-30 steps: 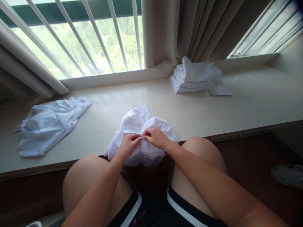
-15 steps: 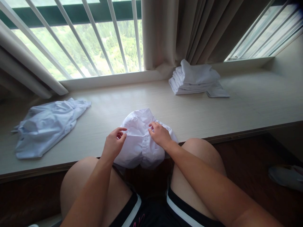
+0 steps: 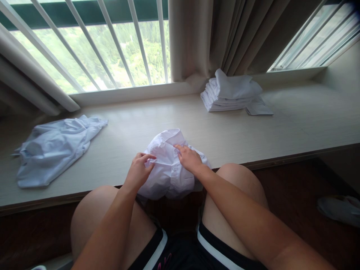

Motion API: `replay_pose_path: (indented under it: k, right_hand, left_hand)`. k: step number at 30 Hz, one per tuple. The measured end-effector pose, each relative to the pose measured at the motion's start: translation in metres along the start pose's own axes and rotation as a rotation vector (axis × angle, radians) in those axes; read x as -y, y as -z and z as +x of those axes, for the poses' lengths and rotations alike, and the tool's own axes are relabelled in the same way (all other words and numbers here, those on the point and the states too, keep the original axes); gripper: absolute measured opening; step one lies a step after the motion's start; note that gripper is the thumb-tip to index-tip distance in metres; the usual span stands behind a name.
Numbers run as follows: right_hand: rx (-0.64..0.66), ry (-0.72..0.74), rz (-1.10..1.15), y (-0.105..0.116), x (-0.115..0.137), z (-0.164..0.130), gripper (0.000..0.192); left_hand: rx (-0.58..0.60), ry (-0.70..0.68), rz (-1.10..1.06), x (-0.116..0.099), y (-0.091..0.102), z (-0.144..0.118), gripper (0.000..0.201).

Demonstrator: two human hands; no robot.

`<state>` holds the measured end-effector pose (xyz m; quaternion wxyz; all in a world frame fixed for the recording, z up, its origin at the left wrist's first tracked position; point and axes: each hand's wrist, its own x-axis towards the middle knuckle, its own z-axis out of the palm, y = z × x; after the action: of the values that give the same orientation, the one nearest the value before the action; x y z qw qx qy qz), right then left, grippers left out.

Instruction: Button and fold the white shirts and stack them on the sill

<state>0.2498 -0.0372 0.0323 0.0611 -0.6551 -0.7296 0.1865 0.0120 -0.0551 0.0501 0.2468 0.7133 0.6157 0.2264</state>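
A crumpled white shirt lies at the near edge of the pale wooden window ledge, partly hanging over between my knees. My left hand pinches the shirt's left front near the collar. My right hand rests on the fabric just right of the button line, fingers holding the cloth. The hands sit a short way apart on the shirt.
A rumpled light blue shirt lies on the ledge to the left. A stack of folded white garments sits at the back by the beige curtain. Barred windows run behind the ledge. A shoe lies on the dark floor at right.
My hands were pinched together at the shirt's middle a second ago. They have since parted and moved up toward the collar, and the shirt front now looks flatter.
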Motion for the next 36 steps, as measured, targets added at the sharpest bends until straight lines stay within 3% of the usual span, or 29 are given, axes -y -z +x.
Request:
replay_pose_path:
  k: [4,11,16,19,31,36]
  right_hand:
    - [0.032,0.014,-0.033,-0.001,-0.002,0.002,0.045]
    - [0.034,0.029,-0.055,-0.001,-0.002,0.003,0.038]
    - [0.02,0.015,-0.05,-0.001,-0.002,0.003,0.029]
    - [-0.006,0.012,-0.05,-0.002,-0.001,0.002,0.026]
    - [-0.109,0.071,0.018,0.007,0.003,-0.002,0.032]
    - [-0.01,0.074,-0.004,0.002,0.0,0.0,0.039]
  left_hand:
    - [-0.06,0.012,-0.009,-0.003,0.0,0.001,0.019]
    - [-0.025,-0.008,0.047,0.002,-0.005,0.001,0.02]
    - [-0.255,-0.13,0.075,-0.004,-0.005,0.002,0.018]
    - [-0.316,-0.215,0.077,-0.011,-0.003,0.002,0.018]
    - [-0.36,-0.314,0.029,-0.021,0.002,0.0,0.021]
    - [-0.329,-0.336,-0.017,-0.024,0.004,0.0,0.023]
